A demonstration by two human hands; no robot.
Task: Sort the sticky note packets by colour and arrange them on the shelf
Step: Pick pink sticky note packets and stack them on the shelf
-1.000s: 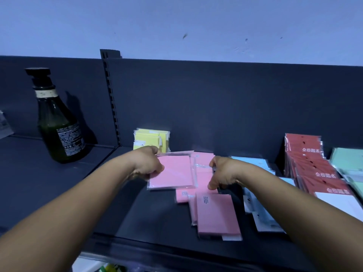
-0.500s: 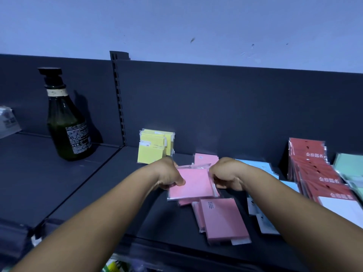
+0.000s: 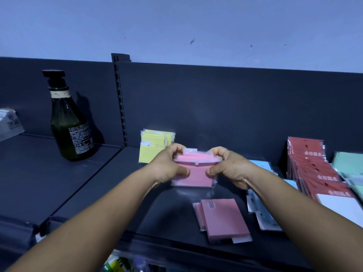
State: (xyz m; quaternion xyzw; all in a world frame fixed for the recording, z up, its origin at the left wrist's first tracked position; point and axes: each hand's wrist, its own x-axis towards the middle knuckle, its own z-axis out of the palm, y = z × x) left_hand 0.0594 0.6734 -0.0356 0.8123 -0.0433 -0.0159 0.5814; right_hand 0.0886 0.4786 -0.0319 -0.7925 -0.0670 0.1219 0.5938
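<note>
Both my hands hold a small stack of pink sticky note packets [image 3: 196,173] upright above the dark shelf [image 3: 110,193]. My left hand [image 3: 169,165] grips its left edge and my right hand [image 3: 229,167] grips its right edge. Behind the left hand, yellow packets [image 3: 151,148] lean against the shelf's back panel. More pink packets [image 3: 222,218] lie flat near the shelf's front edge. Light blue packets [image 3: 261,211] lie to the right, partly hidden by my right forearm.
A dark green pump bottle [image 3: 70,124] stands on the left shelf section. Red packets [image 3: 314,169] with white lettering fan out at the right, with pale green packets [image 3: 349,163] and a white pad [image 3: 341,207] beside them. A slotted upright [image 3: 119,99] divides the back panels.
My hands gathered the pink packets that lay flat, lifted them off the shelf and turned them upright between both hands. The view shifted slightly.
</note>
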